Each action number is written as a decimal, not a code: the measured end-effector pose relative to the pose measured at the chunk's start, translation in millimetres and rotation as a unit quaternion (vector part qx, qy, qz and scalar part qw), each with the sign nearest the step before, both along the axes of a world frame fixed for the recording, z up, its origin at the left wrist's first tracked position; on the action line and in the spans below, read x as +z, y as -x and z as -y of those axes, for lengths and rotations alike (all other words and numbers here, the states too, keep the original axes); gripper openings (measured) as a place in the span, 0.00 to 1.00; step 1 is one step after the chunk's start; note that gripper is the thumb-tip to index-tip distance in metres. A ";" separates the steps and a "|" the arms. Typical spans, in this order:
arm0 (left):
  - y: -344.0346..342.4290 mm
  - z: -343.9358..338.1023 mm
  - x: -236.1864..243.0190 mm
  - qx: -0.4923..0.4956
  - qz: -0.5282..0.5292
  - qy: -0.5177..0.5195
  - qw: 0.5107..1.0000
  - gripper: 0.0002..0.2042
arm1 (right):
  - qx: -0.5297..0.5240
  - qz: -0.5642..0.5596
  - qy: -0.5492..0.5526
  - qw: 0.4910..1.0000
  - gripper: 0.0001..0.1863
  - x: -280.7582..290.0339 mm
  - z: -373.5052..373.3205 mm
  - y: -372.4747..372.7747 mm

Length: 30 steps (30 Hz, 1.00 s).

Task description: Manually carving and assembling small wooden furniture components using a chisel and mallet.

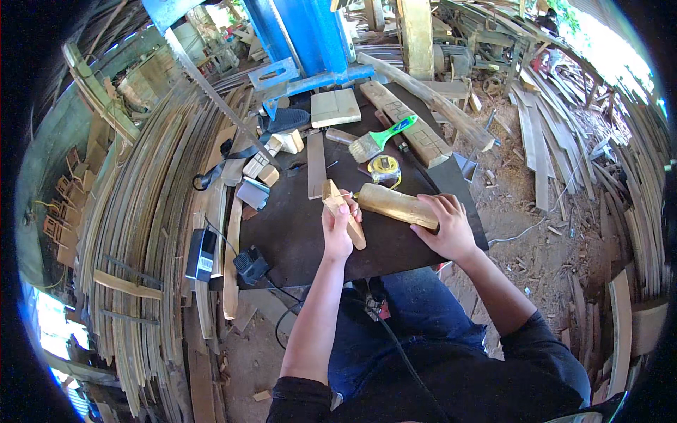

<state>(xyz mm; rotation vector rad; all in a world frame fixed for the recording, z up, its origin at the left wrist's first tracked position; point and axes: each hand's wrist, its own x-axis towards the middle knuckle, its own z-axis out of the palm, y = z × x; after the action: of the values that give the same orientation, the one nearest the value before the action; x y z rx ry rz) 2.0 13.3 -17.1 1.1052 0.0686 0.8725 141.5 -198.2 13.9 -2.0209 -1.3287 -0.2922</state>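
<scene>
My left hand (338, 231) is wrapped round a small tapered piece of wood (358, 235), held at a slant over the dark tabletop (289, 240). My right hand (453, 227) grips the right end of a tool with a thick, round wooden handle (395, 204). A thin metal shank shows at the tool's left end, close to the wood and my left fingers. Whether its tip touches the wood is too small to tell. Just beyond the handle sits a yellow tape measure (384, 169). A paintbrush (381, 139) with a green handle lies behind that.
A blue machine frame (303, 42) stands at the far edge, with a toothed saw blade (211, 92) slanting down at left. Wood blocks (288, 141), a flat wooden block (336, 108) and a long marked timber (416, 130) lie on the table. Stacked planks (141, 233) fill the left side.
</scene>
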 end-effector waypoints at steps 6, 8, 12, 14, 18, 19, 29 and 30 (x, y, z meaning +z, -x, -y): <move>-6.0 -0.7 -1.8 0.004 -0.013 -0.032 0.999 0.15 | -0.011 0.004 0.031 0.999 0.34 0.8 -2.1 -1.4; -3.7 -1.0 4.8 0.018 -0.017 -0.025 0.999 0.12 | -0.018 0.003 0.036 0.999 0.34 1.7 -9.4 -0.1; -9.4 4.4 5.5 0.008 -0.029 -0.058 0.998 0.11 | -0.025 0.025 0.043 0.998 0.34 -1.2 -6.1 -3.5; -8.8 3.8 1.3 0.029 -0.032 -0.078 0.996 0.13 | -0.027 0.048 0.039 0.998 0.33 -5.4 -6.2 -4.5; 4.8 13.8 7.1 0.075 -0.078 -0.158 0.982 0.22 | -0.023 0.056 0.042 0.997 0.32 -4.8 -6.6 2.6; 7.6 17.1 14.4 0.095 -0.079 -0.189 0.974 0.23 | -0.024 0.059 0.046 0.997 0.31 -4.5 -7.3 2.7; 28.6 36.8 40.0 0.181 -0.237 -0.383 0.874 0.33 | -0.008 0.045 0.063 0.997 0.33 -3.6 -7.4 0.9; 33.8 38.7 42.8 0.200 -0.262 -0.411 0.850 0.35 | -0.013 0.037 0.075 0.996 0.33 -3.1 -4.7 2.5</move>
<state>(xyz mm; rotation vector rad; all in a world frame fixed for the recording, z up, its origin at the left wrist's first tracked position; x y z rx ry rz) -31.8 -25.4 25.7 2.1855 0.4240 0.9666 139.0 -193.5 10.9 -2.1720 -1.4091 -0.2889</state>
